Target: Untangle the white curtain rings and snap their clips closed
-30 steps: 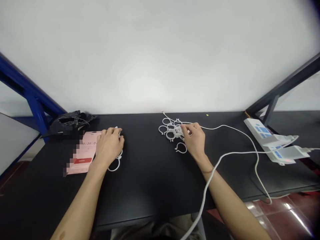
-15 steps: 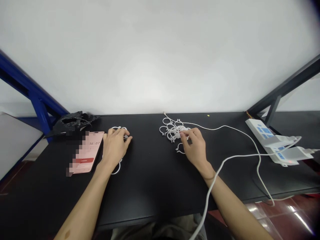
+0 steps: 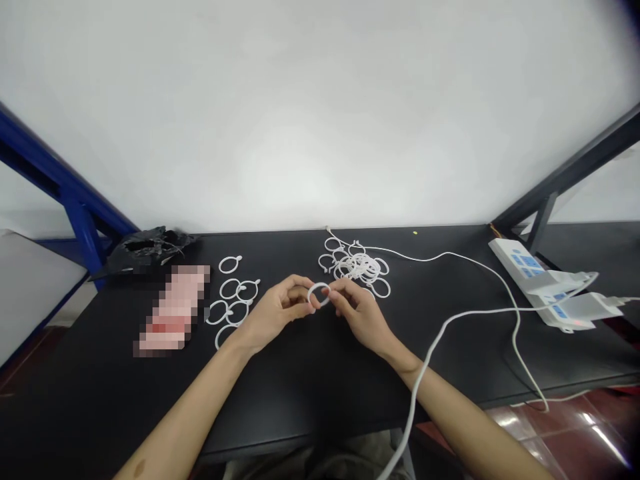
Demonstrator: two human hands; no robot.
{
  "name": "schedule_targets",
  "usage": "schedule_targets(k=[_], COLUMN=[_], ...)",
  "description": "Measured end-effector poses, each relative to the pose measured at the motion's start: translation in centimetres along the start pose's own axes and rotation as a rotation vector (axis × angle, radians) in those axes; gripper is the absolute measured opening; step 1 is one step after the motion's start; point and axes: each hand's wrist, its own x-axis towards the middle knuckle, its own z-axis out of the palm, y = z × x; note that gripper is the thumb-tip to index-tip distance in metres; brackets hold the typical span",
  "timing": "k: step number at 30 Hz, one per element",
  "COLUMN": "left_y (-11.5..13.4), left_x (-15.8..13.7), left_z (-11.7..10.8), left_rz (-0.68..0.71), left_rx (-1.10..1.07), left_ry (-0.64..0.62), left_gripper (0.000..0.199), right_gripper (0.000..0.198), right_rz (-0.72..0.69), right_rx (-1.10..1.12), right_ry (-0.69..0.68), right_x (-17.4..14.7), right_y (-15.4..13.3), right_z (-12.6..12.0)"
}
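A small white plastic ring (image 3: 317,285) is held up between my two hands over the middle of the black table. My left hand (image 3: 280,312) pinches the ring's left side between thumb and fingers. On the opposite side, my right hand (image 3: 359,312) grips it with its fingertips, which hide part of the ring. Several similar rings (image 3: 257,291) with small round tabs lie loosely to the left, beyond my left forearm. Behind my right hand is a tangled pile of white rings (image 3: 367,267), some with visible gaps between their ends.
A phone (image 3: 177,307), blurred out, lies at the left in front of crumpled black plastic (image 3: 150,250). To the right is a power strip (image 3: 525,267) with white adapters plugged in. A white cable (image 3: 445,327) runs above my right forearm.
Both hands have come together in the middle, with a ring now between them. My left hand left the rings at the left, uncovering them; my right hand moved away from the pile.
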Motion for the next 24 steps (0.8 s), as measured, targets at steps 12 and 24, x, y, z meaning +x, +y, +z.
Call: schedule_targets(k=[12,24], left_y=[-0.3,1.0], left_x=[-0.5,-0.2], left_z=[0.7,-1.2], left_rz=[-0.03,0.102], left_rx=[-0.167,0.635], left_ry=[-0.271,0.174], left_gripper=[0.044,0.034], right_gripper=[0.034,0.033], right_rz=[0.306,0.109], right_rx=[0.926,0.189], right_ry=[-0.442,-0.084], right_x=[-0.4,0.3], right_y=[-0.4,-0.5], right_z=[0.2,-1.0])
